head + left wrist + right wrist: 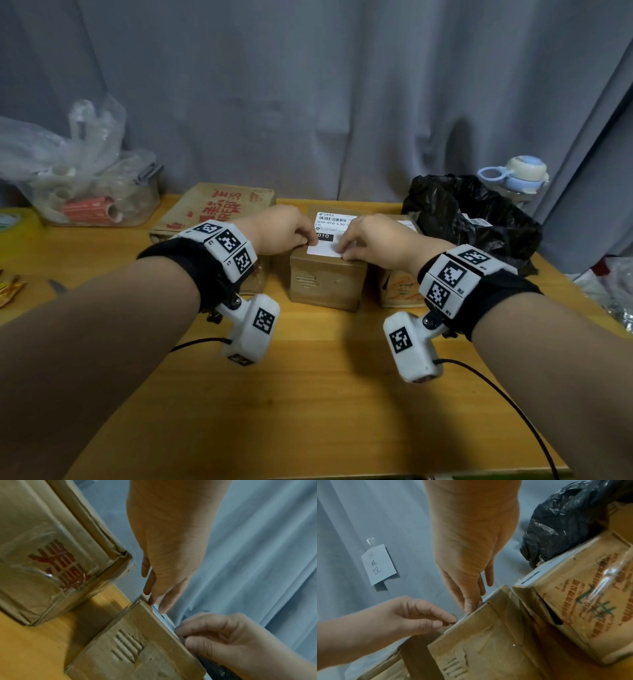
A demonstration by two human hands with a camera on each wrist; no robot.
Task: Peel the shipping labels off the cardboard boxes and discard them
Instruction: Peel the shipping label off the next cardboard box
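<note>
A small cardboard box [325,287] stands mid-table with a white shipping label [334,226] stuck flat on its top. My left hand [310,241] has its curled fingertips at the label's left edge. In the right wrist view its thumb and forefinger [450,620] pinch that edge. My right hand [344,253] works the label's near edge at the box's front rim. In the left wrist view its curled fingers [184,635] pinch there, beside the label [163,616].
A flat box with red print [212,212] lies to the left, and another labelled box [399,291] stands close on the right. Behind that sits a black plastic bag [472,219]. A clear tub of clutter [85,202] and a bottle [520,178] occupy the back corners.
</note>
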